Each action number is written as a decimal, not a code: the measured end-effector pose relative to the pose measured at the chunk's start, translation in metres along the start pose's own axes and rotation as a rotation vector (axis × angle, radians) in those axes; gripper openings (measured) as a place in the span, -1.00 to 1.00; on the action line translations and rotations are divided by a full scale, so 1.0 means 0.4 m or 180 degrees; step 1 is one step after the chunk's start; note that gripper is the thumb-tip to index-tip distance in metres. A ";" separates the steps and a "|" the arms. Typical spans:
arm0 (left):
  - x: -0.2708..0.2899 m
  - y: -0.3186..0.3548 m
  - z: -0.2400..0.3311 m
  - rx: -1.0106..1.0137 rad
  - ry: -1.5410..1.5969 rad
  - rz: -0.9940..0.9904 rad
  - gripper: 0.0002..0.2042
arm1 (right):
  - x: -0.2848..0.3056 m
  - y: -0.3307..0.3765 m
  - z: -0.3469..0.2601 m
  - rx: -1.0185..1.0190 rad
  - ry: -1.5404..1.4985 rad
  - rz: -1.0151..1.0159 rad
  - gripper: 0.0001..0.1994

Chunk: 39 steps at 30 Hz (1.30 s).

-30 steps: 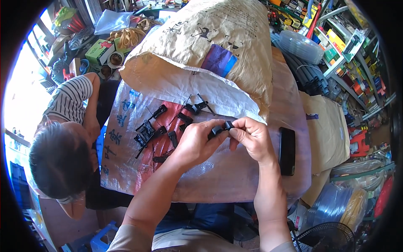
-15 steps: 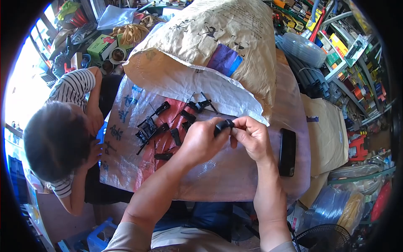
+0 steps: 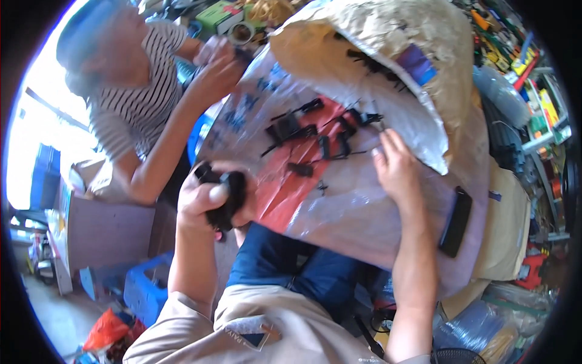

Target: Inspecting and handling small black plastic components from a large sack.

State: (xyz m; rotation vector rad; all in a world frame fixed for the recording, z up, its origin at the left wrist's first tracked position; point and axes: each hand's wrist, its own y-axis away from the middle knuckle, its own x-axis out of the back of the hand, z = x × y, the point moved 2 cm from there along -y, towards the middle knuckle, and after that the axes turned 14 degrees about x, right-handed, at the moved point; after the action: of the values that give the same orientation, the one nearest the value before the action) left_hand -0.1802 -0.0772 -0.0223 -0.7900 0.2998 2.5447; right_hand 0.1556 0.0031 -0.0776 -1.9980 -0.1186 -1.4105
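My left hand (image 3: 203, 197) is raised off the near left edge of the covered table, closed around a bulky black plastic part (image 3: 225, 200) with the thumb pressed against it. Its exact kind I cannot make out. My right hand (image 3: 397, 159) is over the table with fingers stretched forward, the tips close to a small black piece (image 3: 368, 117); whether they touch it is unclear. Several similar black plastic parts lie loose on the sheet's red stripe, among them one squarish cluster (image 3: 290, 128) and a short block (image 3: 300, 170).
A large paper sack (image 3: 451, 115) lies mouth towards me, with dark pieces (image 3: 370, 64) in its opening. A black phone (image 3: 455, 221) rests at the right. Across the left corner sits a person (image 3: 136, 97) in a striped shirt, hands raised. A blue plastic stool (image 3: 147, 285) stands below.
My hands have parted: the left moved left with a black part, the right reached towards the loose pieces. The view has swung left. The person at the left has lifted their head and hands.
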 end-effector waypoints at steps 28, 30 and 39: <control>-0.001 0.143 -0.038 0.1135 -0.1333 0.0517 -0.70 | 0.128 0.008 -0.049 -0.1100 -0.3355 0.0790 -0.83; -0.098 0.004 0.000 0.0855 -0.1956 0.0721 -0.76 | 0.135 0.010 -0.062 -0.1111 -0.3580 0.0808 -0.84; -0.266 -0.417 -0.095 0.0126 -0.2421 0.0162 -0.64 | 0.154 0.024 -0.047 -0.0803 -0.3769 0.1063 -0.82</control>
State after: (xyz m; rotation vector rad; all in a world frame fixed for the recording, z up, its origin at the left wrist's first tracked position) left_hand -0.0034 0.0177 -0.0033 0.2299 0.1134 2.6556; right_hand 0.1698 -0.0335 -0.0255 -2.6451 -0.1122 0.0936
